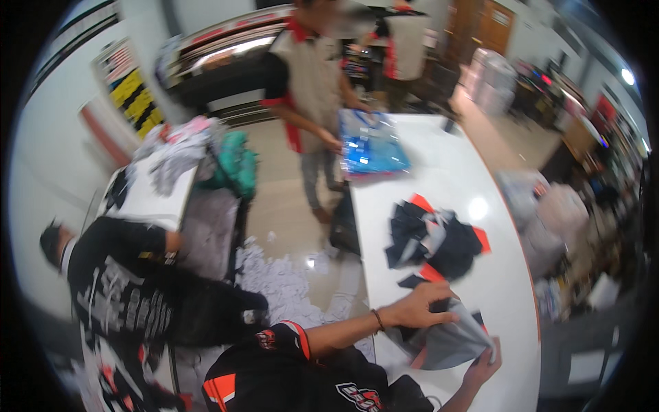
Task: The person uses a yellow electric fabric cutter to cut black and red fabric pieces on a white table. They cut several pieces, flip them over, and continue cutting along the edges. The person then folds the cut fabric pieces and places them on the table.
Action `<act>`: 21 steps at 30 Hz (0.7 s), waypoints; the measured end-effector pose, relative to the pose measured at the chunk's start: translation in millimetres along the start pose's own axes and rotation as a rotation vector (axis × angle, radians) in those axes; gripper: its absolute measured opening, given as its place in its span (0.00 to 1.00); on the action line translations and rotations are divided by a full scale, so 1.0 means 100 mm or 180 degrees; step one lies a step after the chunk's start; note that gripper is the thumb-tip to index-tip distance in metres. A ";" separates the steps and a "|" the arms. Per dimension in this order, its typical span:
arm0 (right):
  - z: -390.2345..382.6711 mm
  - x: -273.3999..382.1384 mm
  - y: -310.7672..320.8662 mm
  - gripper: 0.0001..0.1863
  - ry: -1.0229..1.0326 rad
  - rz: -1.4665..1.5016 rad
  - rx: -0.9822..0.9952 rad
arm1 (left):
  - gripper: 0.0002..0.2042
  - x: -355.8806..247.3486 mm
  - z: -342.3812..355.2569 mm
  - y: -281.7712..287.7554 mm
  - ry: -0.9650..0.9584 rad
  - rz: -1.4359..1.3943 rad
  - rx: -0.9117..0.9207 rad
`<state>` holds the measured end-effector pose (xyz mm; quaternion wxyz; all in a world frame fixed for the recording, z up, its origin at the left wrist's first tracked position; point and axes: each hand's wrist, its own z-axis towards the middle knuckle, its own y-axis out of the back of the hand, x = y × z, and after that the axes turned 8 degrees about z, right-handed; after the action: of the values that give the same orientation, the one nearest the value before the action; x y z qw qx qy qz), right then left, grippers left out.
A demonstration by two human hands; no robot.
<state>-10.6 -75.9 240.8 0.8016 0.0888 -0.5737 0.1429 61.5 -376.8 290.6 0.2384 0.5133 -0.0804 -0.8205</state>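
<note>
A piece of grey cloth (449, 343) with black and orange parts hangs between my hands over the near end of the white table (511, 288). My left hand (422, 307) is closed on its upper left part, thumb and fingers bent round the edge. At the lower right edge, my right hand (484, 365) pinches the cloth, its fingers partly hidden. Just beyond my left hand lies a loose pile of black, grey and orange cloth pieces (446, 244) on the table.
Across the table a person (309, 89) holds a clear plastic bag of blue cloth (374, 147). To the left, another person (130, 275) stands by a table heaped with pale cloth (171, 161). White scraps (281, 281) litter the floor. Wrapped bundles (559, 213) stand right.
</note>
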 end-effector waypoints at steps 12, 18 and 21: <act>0.29 1.60 -0.07 0.14 0.0754 0.0108 -0.1568 | 0.09 -0.04 0.97 -0.60 0.0108 -0.1811 0.1644; 0.10 1.94 0.31 0.14 0.1344 -0.0449 -0.1963 | 0.16 -0.42 1.48 -0.79 -0.0977 -0.0066 0.1809; 0.09 2.18 0.41 0.16 0.1712 -0.0365 -0.2990 | 0.19 -0.14 1.75 -0.82 -0.1171 0.0865 0.0829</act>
<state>33.4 -12.7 448.8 0.8801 -0.2874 -0.3446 -0.1550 -112.6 -317.7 351.4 0.2596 0.3663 -0.2956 -0.8432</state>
